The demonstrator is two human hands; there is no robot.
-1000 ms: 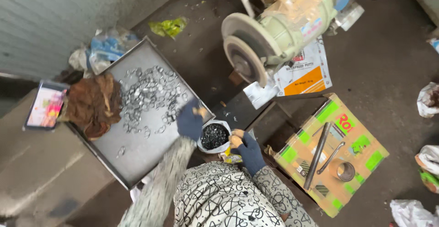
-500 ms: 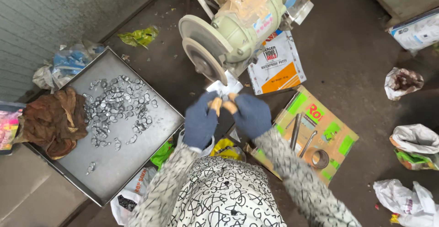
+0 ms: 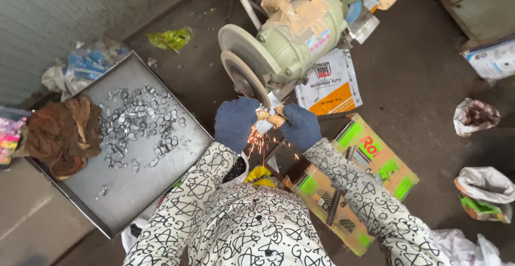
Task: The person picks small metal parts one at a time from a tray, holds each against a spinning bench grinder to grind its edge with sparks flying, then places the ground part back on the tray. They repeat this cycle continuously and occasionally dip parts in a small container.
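Note:
Both my hands wear dark blue gloves. My left hand and my right hand together pinch a small shiny metal piece against the edge of the grinding wheel of a pale green bench grinder. Orange sparks fall from the contact point toward my lap. My sleeves are white with black patterns.
A grey metal tray at the left holds several small metal pieces and a brown rag. A flattened cardboard box with tools lies at the right. A printed sack, plastic bags and a small container of dark bits surround me.
My hands rose from the small container near my lap to the grinding wheel. The metal piece now presses on the wheel and sparks fly. The view shifted right.

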